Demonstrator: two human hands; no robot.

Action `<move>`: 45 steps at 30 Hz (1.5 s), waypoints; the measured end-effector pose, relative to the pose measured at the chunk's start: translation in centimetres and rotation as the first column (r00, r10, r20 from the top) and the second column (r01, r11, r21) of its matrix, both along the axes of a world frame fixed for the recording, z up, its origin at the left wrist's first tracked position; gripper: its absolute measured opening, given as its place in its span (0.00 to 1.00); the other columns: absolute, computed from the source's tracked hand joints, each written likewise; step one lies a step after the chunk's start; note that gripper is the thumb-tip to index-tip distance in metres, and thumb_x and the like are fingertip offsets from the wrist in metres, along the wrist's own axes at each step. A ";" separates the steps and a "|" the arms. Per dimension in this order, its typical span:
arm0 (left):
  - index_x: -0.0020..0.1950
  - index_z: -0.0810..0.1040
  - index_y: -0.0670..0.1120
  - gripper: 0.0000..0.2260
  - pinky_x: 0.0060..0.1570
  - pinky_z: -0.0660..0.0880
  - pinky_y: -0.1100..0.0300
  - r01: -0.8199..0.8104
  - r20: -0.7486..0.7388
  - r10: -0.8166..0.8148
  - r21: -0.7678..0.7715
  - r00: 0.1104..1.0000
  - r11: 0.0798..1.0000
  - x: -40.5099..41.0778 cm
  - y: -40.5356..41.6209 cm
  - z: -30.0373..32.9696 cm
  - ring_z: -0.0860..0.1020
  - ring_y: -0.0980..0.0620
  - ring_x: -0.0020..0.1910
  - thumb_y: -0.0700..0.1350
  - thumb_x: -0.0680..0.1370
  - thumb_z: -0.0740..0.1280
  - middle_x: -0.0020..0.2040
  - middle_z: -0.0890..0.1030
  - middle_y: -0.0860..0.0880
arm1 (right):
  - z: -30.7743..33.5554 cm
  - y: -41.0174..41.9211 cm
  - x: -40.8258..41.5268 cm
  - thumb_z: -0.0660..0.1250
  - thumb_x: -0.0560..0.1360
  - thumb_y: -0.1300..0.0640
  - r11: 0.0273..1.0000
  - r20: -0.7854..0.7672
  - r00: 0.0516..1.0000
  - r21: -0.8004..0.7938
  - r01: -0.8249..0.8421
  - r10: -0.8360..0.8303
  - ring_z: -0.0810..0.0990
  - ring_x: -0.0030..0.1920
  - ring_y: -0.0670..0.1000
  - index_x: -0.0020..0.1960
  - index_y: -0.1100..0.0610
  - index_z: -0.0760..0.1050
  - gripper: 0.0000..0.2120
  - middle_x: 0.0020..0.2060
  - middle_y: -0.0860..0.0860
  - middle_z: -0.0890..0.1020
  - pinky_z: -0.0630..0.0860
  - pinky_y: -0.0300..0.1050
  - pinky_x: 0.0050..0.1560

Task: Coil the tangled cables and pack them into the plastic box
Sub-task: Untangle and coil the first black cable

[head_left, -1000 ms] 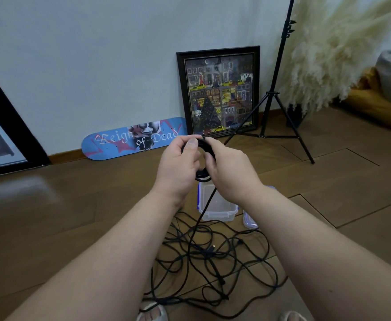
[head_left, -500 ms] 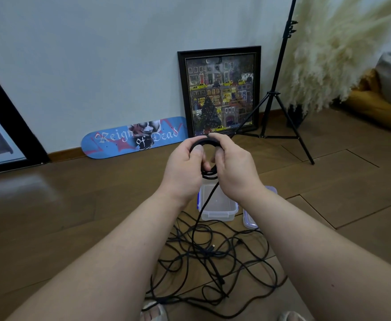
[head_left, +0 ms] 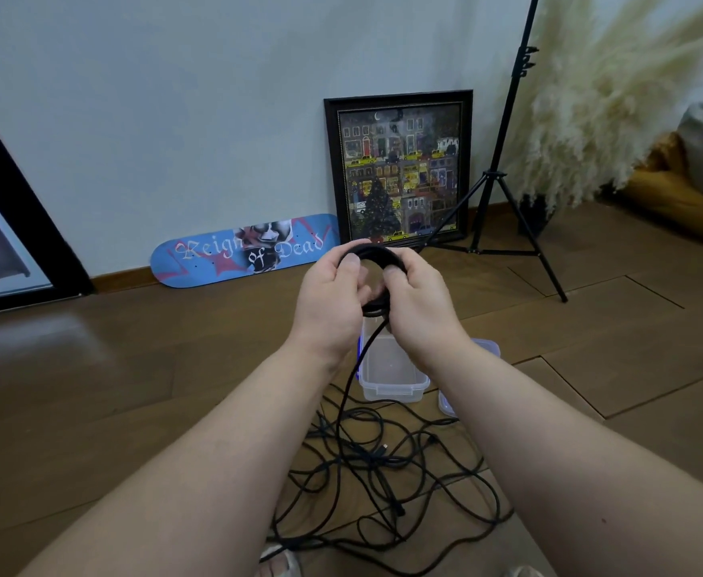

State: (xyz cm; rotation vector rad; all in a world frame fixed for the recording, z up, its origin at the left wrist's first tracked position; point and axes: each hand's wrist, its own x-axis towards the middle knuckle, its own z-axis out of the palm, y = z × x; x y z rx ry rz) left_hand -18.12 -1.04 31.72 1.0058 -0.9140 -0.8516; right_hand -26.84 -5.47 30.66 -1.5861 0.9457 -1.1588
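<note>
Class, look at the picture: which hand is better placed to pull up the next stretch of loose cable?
Probably the right hand: the loose cable drops beside it, while the left hand grips the coil.

Both forearms are bare to the lower frame edge, with no sleeve showing. The left hand (head_left: 328,304) and right hand (head_left: 418,306) wear no rings, watch or gloves. Short, unpainted nails show on the fingers. Below the hands, light-coloured footwear (head_left: 277,562) peeks in.
</note>
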 end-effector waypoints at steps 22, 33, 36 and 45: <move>0.55 0.73 0.47 0.12 0.30 0.66 0.69 -0.005 0.088 0.004 0.005 0.996 1.000 -0.4 0.2 0.4 0.65 0.60 0.26 0.34 0.83 0.53 0.27 0.69 0.58 | -0.2 -0.4 -0.5 0.55 0.83 0.53 0.997 0.050 0.999 -0.082 0.013 -0.009 0.71 0.35 0.50 0.48 0.55 0.78 0.14 0.32 0.49 0.75 0.67 0.46 0.37; 0.52 0.75 0.51 0.15 0.30 0.61 0.67 -0.391 -0.041 0.393 0.049 0.919 0.919 5.0 -0.2 1.1 0.62 0.60 0.25 0.34 0.81 0.54 0.32 0.69 0.54 | -0.6 -1.5 -5.6 0.63 0.76 0.66 0.998 -0.394 0.918 -0.024 -0.053 0.039 0.76 0.34 0.49 0.49 0.53 0.74 0.09 0.36 0.49 0.78 0.76 0.47 0.37; 0.59 0.75 0.47 0.14 0.28 0.63 0.70 -0.397 0.006 0.397 0.051 0.918 0.917 5.0 -0.3 0.7 0.62 0.59 0.26 0.34 0.81 0.55 0.34 0.71 0.54 | -0.1 -0.9 -5.3 0.63 0.79 0.58 0.950 -0.673 0.736 -0.271 -0.153 -0.074 0.77 0.42 0.48 0.51 0.49 0.78 0.07 0.40 0.42 0.79 0.74 0.42 0.43; 0.55 0.76 0.53 0.14 0.36 0.70 0.68 -0.188 0.242 0.171 0.046 0.955 0.981 3.0 -0.1 -0.3 0.72 0.59 0.36 0.36 0.83 0.55 0.36 0.74 0.55 | 4.5 2.2 -2.7 0.60 0.76 0.74 0.882 -0.344 0.838 -0.054 -0.467 0.423 0.77 0.31 0.34 0.57 0.65 0.81 0.15 0.39 0.48 0.81 0.70 0.24 0.35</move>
